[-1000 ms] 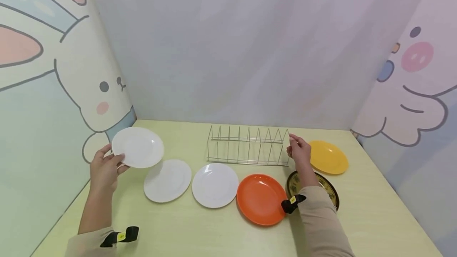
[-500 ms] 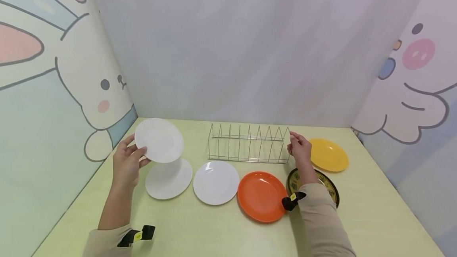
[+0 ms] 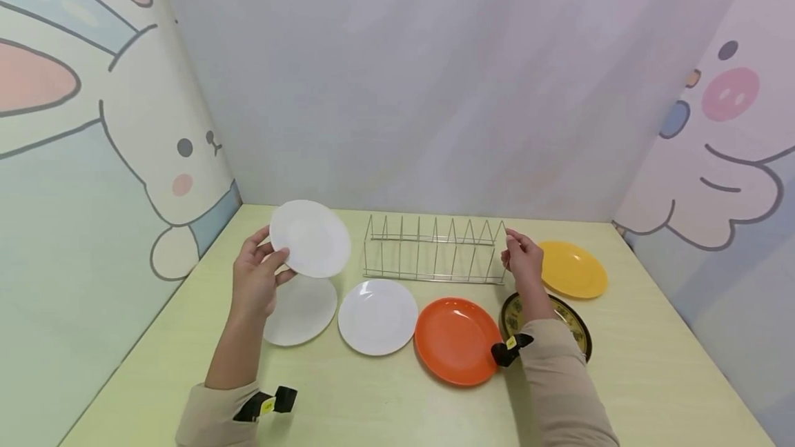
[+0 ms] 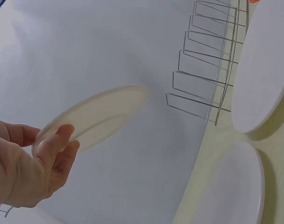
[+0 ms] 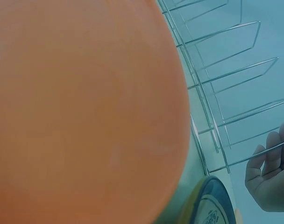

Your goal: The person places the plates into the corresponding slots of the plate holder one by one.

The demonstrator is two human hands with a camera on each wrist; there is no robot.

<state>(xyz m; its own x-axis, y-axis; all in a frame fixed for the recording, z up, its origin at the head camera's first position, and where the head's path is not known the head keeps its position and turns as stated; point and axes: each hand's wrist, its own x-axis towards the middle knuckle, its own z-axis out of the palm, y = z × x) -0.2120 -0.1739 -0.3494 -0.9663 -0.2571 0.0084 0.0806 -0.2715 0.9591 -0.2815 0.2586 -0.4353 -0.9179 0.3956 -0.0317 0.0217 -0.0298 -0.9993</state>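
My left hand pinches a white plate by its left edge, thumb on the upper face and fingers behind. The plate is raised and tilted, left of the wire dish rack. In the left wrist view the held plate shows nearly edge-on. My right hand holds the rack's right end wire with curled fingers; in the right wrist view the fingers of this hand lie at the end wire. No plate stands in the rack's slots.
Below the held plate lies another white plate, partly covered. To its right are a second white plate, an orange plate, a dark-rimmed patterned plate partly under my right forearm, and a yellow plate. A curtain backs the table.
My left hand has carried the white plate rightward and slightly up, from the table's left side toward the rack. My right hand has stayed at the rack's end.
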